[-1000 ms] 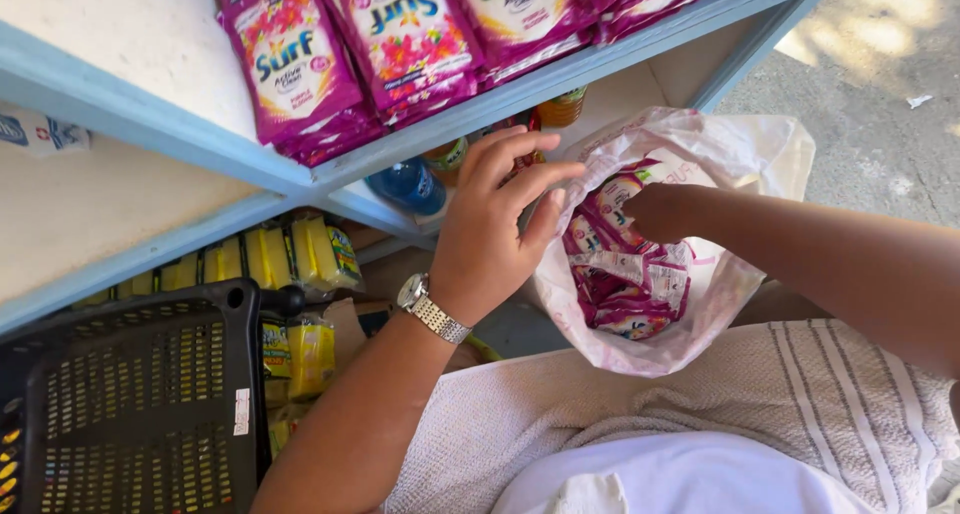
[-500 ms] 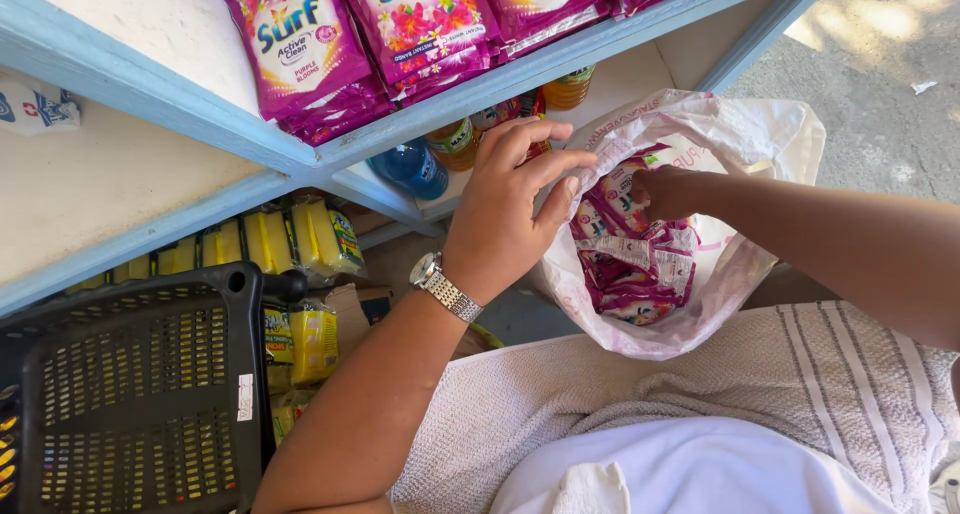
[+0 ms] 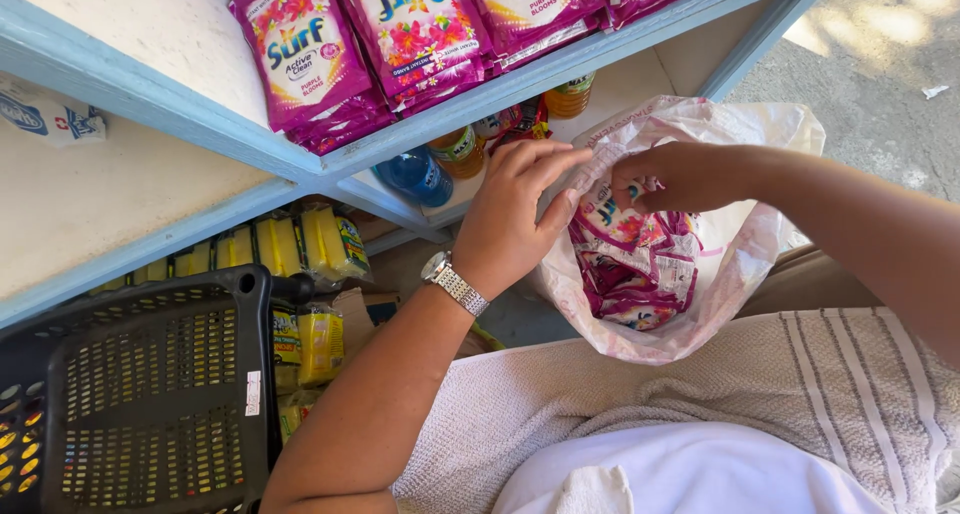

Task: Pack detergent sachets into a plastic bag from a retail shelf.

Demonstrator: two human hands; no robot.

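Sachets point(image 3: 630, 274) in bag point(image 3: 745, 264) — long axes mixed; both hands point(image 3: 515, 209) at mouth.

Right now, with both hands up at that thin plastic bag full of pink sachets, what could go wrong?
The thin plastic bag looks flimsy and full, so it might tear or sag where the left hand and right hand grip its rim. The pink sachets could then spill onto the towel. The left hand is also close to the bottles on the shelf and might knock one.
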